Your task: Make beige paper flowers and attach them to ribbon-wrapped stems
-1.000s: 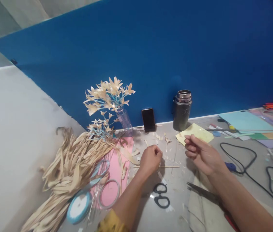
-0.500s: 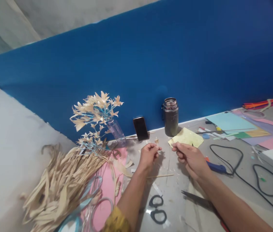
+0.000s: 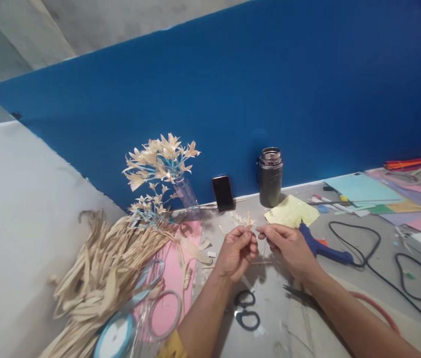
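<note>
My left hand point(image 3: 236, 251) and my right hand point(image 3: 287, 244) meet over the grey table point(image 3: 348, 293), both pinched on a small tan paper flower point(image 3: 249, 221) that sticks up between the fingertips. A thin wooden stick point(image 3: 261, 262) lies under the hands. Black-handled scissors point(image 3: 247, 311) lie just in front of my left wrist. A second pair of scissors point(image 3: 302, 294) lies under my right forearm. A heap of tan leaf strips point(image 3: 102, 268) lies to the left.
A bottle with finished tan flowers on blue stems point(image 3: 163, 166) stands by the blue board point(image 3: 233, 99). A phone point(image 3: 223, 193) and a dark jar point(image 3: 270, 176) lean there. A blue glue gun point(image 3: 324, 248), yellow paper point(image 3: 291, 213), ribbon rolls point(image 3: 115, 338), pink paper point(image 3: 175, 278), coloured sheets point(image 3: 374, 191).
My left hand lifted off the stick on the table and picked up the small flower. Both hands came together, and my right hand now pinches it too.
</note>
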The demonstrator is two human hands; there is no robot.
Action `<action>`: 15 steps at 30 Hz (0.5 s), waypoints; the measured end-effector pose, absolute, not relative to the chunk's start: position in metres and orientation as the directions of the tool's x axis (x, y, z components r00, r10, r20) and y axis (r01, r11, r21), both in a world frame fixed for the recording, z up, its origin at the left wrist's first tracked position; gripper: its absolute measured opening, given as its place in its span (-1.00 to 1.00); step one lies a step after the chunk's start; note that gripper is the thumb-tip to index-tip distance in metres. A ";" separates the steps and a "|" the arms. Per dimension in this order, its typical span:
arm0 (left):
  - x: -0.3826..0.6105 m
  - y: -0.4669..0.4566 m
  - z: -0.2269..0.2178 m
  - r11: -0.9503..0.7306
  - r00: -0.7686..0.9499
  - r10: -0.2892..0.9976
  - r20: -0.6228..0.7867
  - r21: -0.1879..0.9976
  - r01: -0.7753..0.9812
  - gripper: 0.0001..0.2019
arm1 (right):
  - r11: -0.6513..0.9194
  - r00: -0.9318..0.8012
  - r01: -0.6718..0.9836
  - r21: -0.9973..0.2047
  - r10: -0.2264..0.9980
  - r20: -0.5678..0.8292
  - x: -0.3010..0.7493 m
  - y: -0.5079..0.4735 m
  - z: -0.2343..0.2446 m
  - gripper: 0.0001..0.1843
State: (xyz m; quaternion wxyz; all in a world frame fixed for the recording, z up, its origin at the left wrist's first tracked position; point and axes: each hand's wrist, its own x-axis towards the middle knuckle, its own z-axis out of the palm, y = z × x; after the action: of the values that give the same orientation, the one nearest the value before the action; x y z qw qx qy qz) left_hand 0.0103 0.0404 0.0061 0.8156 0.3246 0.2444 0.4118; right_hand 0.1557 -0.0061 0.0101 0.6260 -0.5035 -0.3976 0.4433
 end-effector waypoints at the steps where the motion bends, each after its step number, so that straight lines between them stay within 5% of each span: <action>1: 0.011 0.040 0.006 0.454 0.542 0.830 -0.132 0.724 -0.519 -0.64 | 0.098 0.289 -0.163 -0.982 0.956 0.048 0.155 -0.006 0.010 -0.50; 15: 0.019 0.033 0.003 0.422 0.498 0.856 -0.135 0.740 -0.524 -0.67 | 0.072 0.267 -0.288 -0.955 0.964 -0.008 0.150 -0.005 0.005 -0.51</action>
State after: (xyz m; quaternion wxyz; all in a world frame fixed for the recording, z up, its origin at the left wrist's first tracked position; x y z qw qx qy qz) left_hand 0.0190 0.0328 0.0030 0.8030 0.3231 0.2572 0.4298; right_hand 0.1503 -0.0048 0.0052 0.6395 -0.4740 -0.3562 0.4893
